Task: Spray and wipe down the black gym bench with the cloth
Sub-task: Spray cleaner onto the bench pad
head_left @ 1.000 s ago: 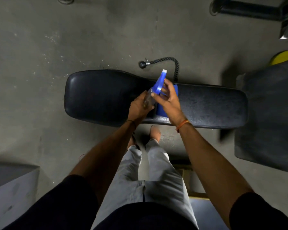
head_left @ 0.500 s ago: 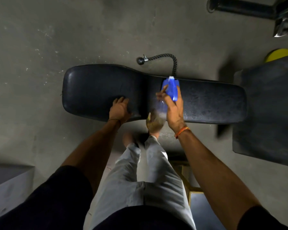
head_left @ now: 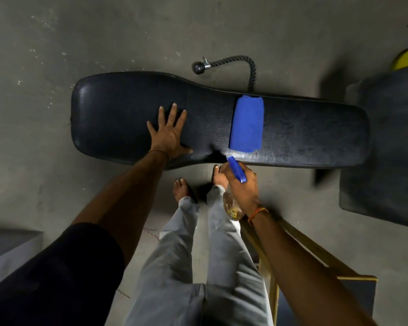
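Note:
The black gym bench (head_left: 304, 132) lies across the view on the concrete floor. A folded blue cloth (head_left: 246, 124) rests on its middle, with no hand on it. My left hand (head_left: 168, 135) lies flat on the bench's wider left half, fingers spread. My right hand (head_left: 243, 187) grips a clear spray bottle (head_left: 232, 207) with a blue nozzle (head_left: 236, 169), just in front of the bench's near edge below the cloth. The nozzle points up toward the bench.
A black rope handle (head_left: 231, 64) lies on the floor behind the bench. A dark padded block (head_left: 386, 147) stands at the right, with a yellow object (head_left: 407, 60) behind it. A wooden frame (head_left: 316, 260) is under my right arm. My bare feet (head_left: 184, 187) stand near the bench.
My right hand pulled the spray bottle back off the bench toward me, uncovering the blue cloth. My left hand slid further onto the bench and spread flat.

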